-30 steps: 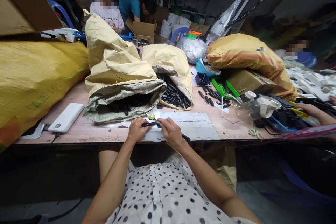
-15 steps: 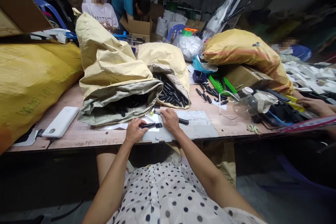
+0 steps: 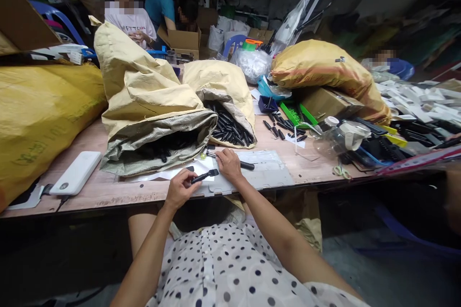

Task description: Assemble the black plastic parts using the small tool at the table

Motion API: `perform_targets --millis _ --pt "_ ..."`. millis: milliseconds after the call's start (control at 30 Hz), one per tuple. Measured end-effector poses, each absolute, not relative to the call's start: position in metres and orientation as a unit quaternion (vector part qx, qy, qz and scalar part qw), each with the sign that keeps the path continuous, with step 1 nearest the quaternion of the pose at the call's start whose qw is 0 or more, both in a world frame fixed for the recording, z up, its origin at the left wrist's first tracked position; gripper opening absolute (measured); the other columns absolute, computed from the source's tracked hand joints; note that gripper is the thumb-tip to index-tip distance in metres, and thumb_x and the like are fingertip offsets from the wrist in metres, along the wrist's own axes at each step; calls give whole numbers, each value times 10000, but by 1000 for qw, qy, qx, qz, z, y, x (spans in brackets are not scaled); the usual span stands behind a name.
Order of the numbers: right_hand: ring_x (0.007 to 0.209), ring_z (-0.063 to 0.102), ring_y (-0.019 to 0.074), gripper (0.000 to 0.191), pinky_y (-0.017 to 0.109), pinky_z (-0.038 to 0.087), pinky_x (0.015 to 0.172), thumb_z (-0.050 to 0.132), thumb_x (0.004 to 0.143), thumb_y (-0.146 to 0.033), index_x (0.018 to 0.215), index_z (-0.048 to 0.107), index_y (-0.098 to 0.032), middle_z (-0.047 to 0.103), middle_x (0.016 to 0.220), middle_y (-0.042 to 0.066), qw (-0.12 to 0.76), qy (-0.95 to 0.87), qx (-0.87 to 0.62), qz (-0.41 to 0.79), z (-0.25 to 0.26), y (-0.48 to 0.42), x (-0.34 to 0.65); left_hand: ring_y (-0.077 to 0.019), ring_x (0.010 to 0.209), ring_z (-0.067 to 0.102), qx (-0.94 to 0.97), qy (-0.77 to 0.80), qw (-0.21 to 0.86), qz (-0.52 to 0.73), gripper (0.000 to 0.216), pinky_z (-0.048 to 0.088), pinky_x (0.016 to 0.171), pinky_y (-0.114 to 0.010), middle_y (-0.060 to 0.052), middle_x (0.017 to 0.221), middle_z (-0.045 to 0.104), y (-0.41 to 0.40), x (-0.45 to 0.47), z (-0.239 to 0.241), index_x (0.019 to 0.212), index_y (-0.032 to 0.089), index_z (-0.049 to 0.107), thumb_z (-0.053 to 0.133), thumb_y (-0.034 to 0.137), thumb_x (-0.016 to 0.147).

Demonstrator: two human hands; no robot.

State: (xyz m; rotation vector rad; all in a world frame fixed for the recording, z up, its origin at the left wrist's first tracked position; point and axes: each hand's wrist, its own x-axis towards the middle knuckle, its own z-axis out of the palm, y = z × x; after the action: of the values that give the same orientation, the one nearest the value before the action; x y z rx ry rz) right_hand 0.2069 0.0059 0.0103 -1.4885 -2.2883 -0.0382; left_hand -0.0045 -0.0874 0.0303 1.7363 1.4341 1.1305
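My left hand (image 3: 179,188) is closed on a thin black pen-like part (image 3: 204,176), held just above the table's front edge with its tip pointing right. My right hand (image 3: 227,163) rests further back on a clear plastic sheet (image 3: 268,172), fingers curled over a second black stick (image 3: 246,165) that pokes out to the right. A small yellow-green piece (image 3: 203,156) lies just left of that hand. Right behind my hands, two tan sacks (image 3: 144,100) lie open on their sides, and the right sack (image 3: 230,129) spills several black parts.
A white power bank (image 3: 75,172) lies at the front left beside a big yellow sack (image 3: 39,115). Loose black parts, a green tray (image 3: 293,115), a clear bottle (image 3: 334,136) and scissors (image 3: 338,171) crowd the right. Other people sit at the far side.
My hands, joined on one black part a second ago, have come apart. The right hand moved back onto a stick on the plastic sheet; the left kept its part and tilted it up.
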Motion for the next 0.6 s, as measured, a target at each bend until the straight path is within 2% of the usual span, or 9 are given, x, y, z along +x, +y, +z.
perform_targets --millis 100,200,300,400,500,600 --pt "938 504 240 251 327 398 804 532 978 -220 1142 721 -238 627 978 84 202 -820 -535 -15 10 6 207 -125 581 528 673 505 413 348 248 420 556 -233 8 676 634 -120 4 33 871 194 742 690 427 806" --pt "940 500 241 253 328 396 809 526 978 -215 1141 720 -231 623 981 87 200 -820 -535 -17 10 6 206 -127 559 523 670 518 486 216 194 405 568 -237 37 596 594 -143 15 20 857 195 752 688 359 776" --pt "939 497 242 252 325 394 804 521 980 -215 1134 720 -226 621 980 90 201 -820 -535 -19 10 6 205 -175 670 621 642 609 455 98 166 430 640 -259 16 655 650 -148 22 -2 871 200 764 668 292 771" --pt "933 494 239 255 321 390 792 519 982 -215 1135 722 -228 617 978 89 201 -819 -536 -20 9 6 204 -238 878 708 606 681 412 0 267 470 733 -280 -46 848 744 -146 23 -21 1036 208 773 638 281 817" --pt "926 489 238 257 320 386 784 515 984 -216 1135 723 -230 613 974 88 201 -819 -537 -21 8 6 204 -251 970 721 610 679 408 -24 360 488 781 -285 -76 961 771 -145 23 -23 1164 207 746 624 265 830" --pt "931 486 238 257 320 385 790 513 986 -219 1133 723 -236 611 974 86 203 -819 -536 -24 7 6 205 -231 844 717 645 634 425 36 306 482 737 -281 -54 848 766 -143 24 -6 1063 195 773 641 283 801"
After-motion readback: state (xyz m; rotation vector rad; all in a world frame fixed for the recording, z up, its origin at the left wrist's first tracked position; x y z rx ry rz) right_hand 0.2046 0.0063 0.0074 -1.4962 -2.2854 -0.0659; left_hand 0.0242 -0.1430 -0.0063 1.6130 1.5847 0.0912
